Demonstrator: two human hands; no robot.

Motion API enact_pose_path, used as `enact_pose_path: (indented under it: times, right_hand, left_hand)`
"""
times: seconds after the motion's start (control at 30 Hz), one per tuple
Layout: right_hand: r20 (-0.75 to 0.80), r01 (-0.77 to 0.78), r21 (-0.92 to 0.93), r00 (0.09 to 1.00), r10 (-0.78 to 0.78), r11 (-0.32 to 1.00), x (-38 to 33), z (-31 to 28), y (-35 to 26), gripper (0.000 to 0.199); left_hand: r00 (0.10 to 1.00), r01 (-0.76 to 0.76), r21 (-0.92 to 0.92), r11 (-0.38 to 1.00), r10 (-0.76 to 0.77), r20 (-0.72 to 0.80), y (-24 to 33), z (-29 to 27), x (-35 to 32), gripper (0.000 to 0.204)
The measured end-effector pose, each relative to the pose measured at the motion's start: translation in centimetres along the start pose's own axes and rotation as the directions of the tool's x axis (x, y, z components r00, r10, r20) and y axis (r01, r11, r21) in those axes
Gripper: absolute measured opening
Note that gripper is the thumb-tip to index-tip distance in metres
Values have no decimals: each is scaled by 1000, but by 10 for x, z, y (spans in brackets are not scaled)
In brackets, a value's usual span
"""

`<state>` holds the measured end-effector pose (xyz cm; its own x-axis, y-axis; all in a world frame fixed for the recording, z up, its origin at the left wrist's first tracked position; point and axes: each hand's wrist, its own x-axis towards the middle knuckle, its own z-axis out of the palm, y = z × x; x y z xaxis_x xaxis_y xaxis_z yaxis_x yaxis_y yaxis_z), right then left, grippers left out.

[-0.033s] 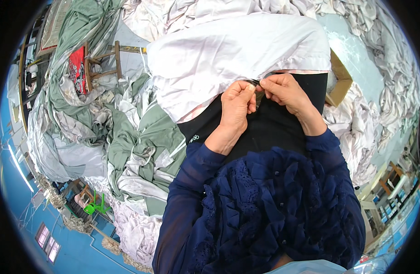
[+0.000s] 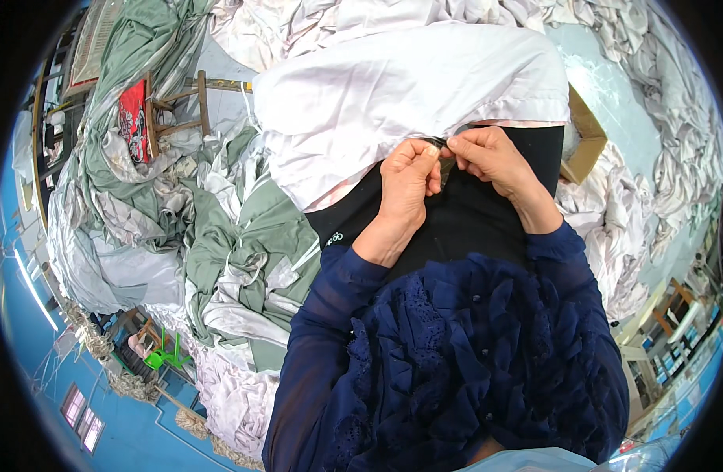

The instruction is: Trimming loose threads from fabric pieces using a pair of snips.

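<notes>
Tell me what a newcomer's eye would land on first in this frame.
Probably the two hands at centre: the left hand and right hand meet fingertip to fingertip at the hem of a white garment lying over black fabric. Next, the heaps of green cloth piled to the left.

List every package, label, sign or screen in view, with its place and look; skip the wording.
Cardboard box: right of the white cloth, brown, open, partly hidden.
Red printed panel: on a wooden stool at upper left, rectangular, red with dark marks.
Small logo: on black fabric left of the left hand, pale outline.
</notes>
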<state>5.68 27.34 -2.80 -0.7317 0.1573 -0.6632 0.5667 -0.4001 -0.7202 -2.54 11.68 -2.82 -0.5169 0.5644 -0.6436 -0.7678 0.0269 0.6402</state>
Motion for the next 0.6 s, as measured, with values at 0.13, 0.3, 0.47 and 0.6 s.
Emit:
enact_pose_path:
  times: [0.13,0.3,0.47,0.6]
  right_hand:
    - [23,24,14,999,-24,1000,2,-2,2,27]
    - [26,32,8,999,-32,999,2,-1,4,28]
    - [30,24,7,999,-25,1000,-2,0,3,28]
    - [22,16,-8,1000,-16,1000,-4,0,1,28]
  left_hand:
    - [1000,7,6,1000,-7,6,0,0,1,14]
    - [1000,2,1,1000,-2,7,-1,0,-1,14]
    - [1000,12,-8,1000,-12,0,-3,-1,-2,14]
    - [1000,3,-9,1000,-3,-9,-2,0,-4,15]
